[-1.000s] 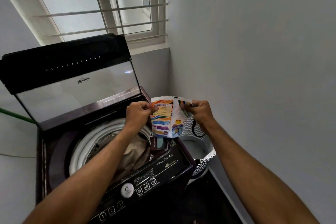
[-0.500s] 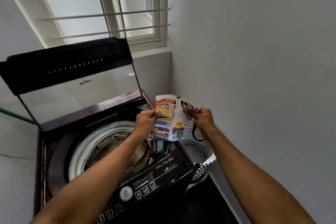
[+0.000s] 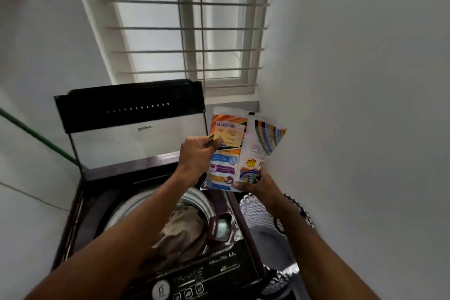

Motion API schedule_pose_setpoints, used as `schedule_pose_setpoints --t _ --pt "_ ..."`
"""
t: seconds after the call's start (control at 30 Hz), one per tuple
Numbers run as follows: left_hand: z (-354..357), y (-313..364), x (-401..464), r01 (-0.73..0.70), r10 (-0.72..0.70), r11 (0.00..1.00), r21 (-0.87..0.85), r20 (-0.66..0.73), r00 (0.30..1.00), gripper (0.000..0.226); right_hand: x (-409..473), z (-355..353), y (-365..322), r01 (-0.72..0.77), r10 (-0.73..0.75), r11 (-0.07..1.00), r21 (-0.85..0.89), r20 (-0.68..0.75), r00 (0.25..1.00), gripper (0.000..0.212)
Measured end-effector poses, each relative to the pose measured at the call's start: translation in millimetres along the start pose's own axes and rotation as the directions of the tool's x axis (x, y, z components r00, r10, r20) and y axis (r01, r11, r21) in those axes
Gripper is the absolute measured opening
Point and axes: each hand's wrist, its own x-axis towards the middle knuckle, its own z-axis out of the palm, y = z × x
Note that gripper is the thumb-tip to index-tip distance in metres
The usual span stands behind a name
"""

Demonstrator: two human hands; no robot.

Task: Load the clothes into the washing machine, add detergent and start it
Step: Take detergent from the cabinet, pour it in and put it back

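The detergent packet (image 3: 227, 153) is up in the air over the open washing machine (image 3: 155, 238), at about 1 o'clock from the drum. The left hand (image 3: 197, 156) pinches its upper left side. The right hand (image 3: 255, 182) grips its bottom edge.

The top of the packet looks open and floppy — if it tips too fast, powder could spill on the control panel (image 3: 202, 277) at 6 o'clock, or fall past the machine. A loose grip could drop the whole packet in with the clothes (image 3: 180, 231).

The small tray (image 3: 220, 228) sits at 3 o'clock on the drum rim, so the pour must aim there, I think. The laundry basket (image 3: 267, 238) stands just beside the machine at 3 o'clock. The raised lid (image 3: 136, 124) stands at 12 o'clock, under the window (image 3: 187, 24).
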Motion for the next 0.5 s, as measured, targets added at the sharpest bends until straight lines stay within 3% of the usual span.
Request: schedule_pose_setpoints --t 0.13,0.23,0.33,0.5 --pt "-24.7 32.4 9.9 -0.028 0.026 0.999 -0.032 -0.048 0.998 0.019 20.2 16.6 -41.7 0.126 -0.114 0.990 -0.065 0.165 0.980 0.066" --pt "-46.9 54.2 16.7 -0.045 0.038 0.998 -0.041 -0.151 0.988 0.014 36.4 36.7 -69.8 0.217 -0.192 0.967 -0.135 0.176 0.966 0.051" --pt "-67.9 78.8 19.6 -0.069 0.066 0.998 -0.002 -0.264 0.962 0.012 53.3 66.3 -90.8 0.291 -0.267 0.950 -0.115 0.186 0.946 0.052" --pt "-113.5 115.8 18.0 -0.100 0.107 0.994 0.038 -0.382 0.918 0.022 74.2 121.6 -122.4 0.294 -0.287 0.956 0.017 0.275 0.918 0.050"
